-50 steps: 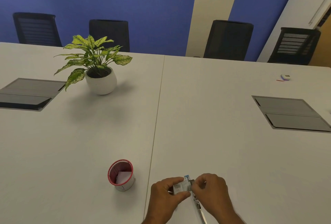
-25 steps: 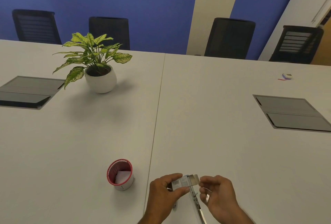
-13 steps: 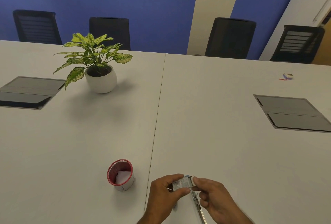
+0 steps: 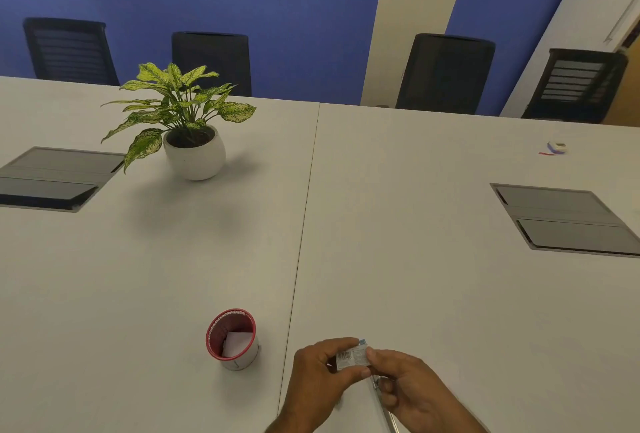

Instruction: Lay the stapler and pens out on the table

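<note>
At the near edge of the white table, the left hand pinches a small barcoded packet while the right hand nips its right end, a thin metal rod beneath them. The packet looks unopened, so the work seems barely begun. Left stands a red-rimmed cup; farther off, a potted plant.

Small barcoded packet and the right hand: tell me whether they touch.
Touching. The head view shows the right hand with its fingers pinching the right edge of the small barcoded packet, while the left hand grips the other side.
</note>
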A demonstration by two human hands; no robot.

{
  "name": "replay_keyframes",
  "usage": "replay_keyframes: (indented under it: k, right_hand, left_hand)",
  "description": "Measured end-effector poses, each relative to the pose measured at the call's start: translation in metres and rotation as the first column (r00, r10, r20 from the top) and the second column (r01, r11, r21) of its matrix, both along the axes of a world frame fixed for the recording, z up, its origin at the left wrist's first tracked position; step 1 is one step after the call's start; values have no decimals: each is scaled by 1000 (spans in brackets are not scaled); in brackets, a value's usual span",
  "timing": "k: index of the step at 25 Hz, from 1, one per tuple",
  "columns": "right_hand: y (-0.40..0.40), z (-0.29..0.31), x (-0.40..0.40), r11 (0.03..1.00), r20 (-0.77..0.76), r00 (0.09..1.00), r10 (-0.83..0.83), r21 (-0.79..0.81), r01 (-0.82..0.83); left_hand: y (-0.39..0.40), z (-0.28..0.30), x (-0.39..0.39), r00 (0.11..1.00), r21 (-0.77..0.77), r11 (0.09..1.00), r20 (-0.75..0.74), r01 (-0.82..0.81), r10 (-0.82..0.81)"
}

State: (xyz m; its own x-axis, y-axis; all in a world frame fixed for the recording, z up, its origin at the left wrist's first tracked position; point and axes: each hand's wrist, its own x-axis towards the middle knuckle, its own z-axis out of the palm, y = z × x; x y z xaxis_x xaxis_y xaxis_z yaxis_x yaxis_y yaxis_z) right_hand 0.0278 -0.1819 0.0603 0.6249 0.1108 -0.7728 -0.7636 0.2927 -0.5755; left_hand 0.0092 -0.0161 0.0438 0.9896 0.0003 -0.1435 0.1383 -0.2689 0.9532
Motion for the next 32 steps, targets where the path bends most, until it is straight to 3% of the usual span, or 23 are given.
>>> replay_keyframes:
  k: [3,6,9,12,19,21,23,25,28,32]
  right_hand:
    - [2,-3,0,1000,-26,1000,-2,11,2]
    - [6,5,-1,978,93,994,61,-205,-40]
    - [17,12,0,795,217,930,296,-596,-113]
    - [30,11,3,544,154,859,489,-824,-161]
    - [45,-9,27,348,64,818,571,-922,-171]
    - [45,-22,37,283,13,814,580,-941,-187]
    - [44,-35,47,210,-37,817,575,-959,-191]
    - [43,-46,59,118,-99,812,576,-972,-202]
    - [45,-58,76,50,-149,809,568,-975,-215]
    - [48,-71,91,-3,-197,776,599,-970,-244]
  left_hand:
    - [2,-1,2,1000,18,1000,6,7,-8]
    - [2,-5,3,1000,46,999,14,5,-5]
    - [0,-12,6,999,71,997,35,-30,27]
    - [-3,-23,11,998,142,990,69,-12,2]
    - [-3,-41,26,1000,167,986,15,-3,1]
    - [4,-53,31,998,252,966,-27,63,-59]
    - [17,-71,34,994,443,890,-22,104,-105]
    - [30,-91,34,981,619,782,98,72,-167]
    - [45,-129,34,967,764,626,6,159,-254]
    - [46,-158,36,986,818,564,-26,116,-165]
